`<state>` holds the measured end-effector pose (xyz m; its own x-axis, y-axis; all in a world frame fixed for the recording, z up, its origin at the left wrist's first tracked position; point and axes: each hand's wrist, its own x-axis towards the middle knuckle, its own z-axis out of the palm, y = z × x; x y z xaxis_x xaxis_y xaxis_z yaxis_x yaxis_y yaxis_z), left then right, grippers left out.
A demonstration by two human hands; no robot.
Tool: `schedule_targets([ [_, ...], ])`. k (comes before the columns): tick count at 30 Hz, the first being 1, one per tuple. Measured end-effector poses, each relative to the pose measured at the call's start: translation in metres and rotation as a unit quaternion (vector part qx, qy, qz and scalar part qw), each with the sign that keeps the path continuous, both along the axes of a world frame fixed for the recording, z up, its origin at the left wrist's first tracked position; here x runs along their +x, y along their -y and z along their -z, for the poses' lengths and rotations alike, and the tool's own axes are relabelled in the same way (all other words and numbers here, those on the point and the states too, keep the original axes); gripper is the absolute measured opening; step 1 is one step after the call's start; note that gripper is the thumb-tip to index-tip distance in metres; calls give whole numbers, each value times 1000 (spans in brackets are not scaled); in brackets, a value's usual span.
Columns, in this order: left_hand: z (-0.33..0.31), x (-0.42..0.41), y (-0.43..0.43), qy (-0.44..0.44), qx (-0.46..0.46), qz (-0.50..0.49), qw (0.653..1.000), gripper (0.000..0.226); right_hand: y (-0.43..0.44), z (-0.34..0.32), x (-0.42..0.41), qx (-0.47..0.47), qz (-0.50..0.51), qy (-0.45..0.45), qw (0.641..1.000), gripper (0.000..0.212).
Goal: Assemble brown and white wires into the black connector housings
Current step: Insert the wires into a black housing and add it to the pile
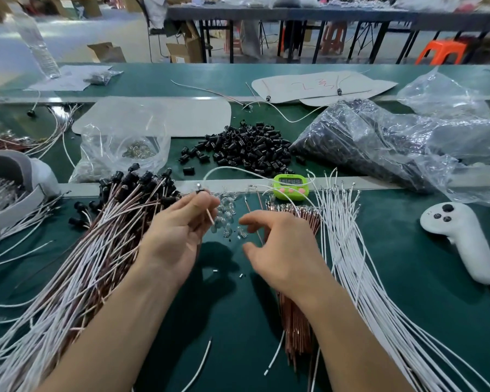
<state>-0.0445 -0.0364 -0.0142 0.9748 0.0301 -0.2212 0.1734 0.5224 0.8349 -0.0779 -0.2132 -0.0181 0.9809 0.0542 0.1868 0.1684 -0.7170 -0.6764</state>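
While left hand (178, 224) pinched small black plastic connector housing (199, 190) in grip above green surface (393, 264), right hand (277, 244) hung with grip released beside bundle of thin copper-brown wires (303, 217). Wires likely light, floppy; best pinched close to insertion end.

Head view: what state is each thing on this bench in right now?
Left hand: pinches a black housing at its fingertips.
Right hand: fingers loosely curved, holding nothing.
Loose housings: heaped, unwired.
Wired housings: piled at left.
Brown wires: bundled, under the right forearm.
White wires: fanned out at right.
Green timer: digits unreadable.
Big bag: lying down, full of dark parts.
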Motion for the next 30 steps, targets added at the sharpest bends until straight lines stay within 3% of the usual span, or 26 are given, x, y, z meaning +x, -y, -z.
schedule_targets([
  [2,0,-4,10,1,12,15,1000,13,-9,1,-1,62,-8,1,998,31],
  [4,-1,-9,17,-2,17,32,999,21,-19,1,-3,111,-10,11,994,19],
  [6,-1,-11,21,2,14,48,999,13,-25,0,-4,139,-15,18,990,8],
  [8,-3,-10,21,3,-4,48,999,8,-25,-2,-3,143,-16,3,990,15],
  [16,-2,12,-16,29,-96,-60,993,8,2,-19,-7,-5,-48,-50,998,28],
  [20,2,12,-21,33,-80,-59,995,5,31,-25,-1,-59,66,-88,992,32],
  [24,0,11,-19,26,-71,-62,995,6,47,-24,4,-141,192,-118,964,30],
  [30,1,5,-5,0,-15,-46,999,9,42,-16,6,-190,248,-108,944,24],
])
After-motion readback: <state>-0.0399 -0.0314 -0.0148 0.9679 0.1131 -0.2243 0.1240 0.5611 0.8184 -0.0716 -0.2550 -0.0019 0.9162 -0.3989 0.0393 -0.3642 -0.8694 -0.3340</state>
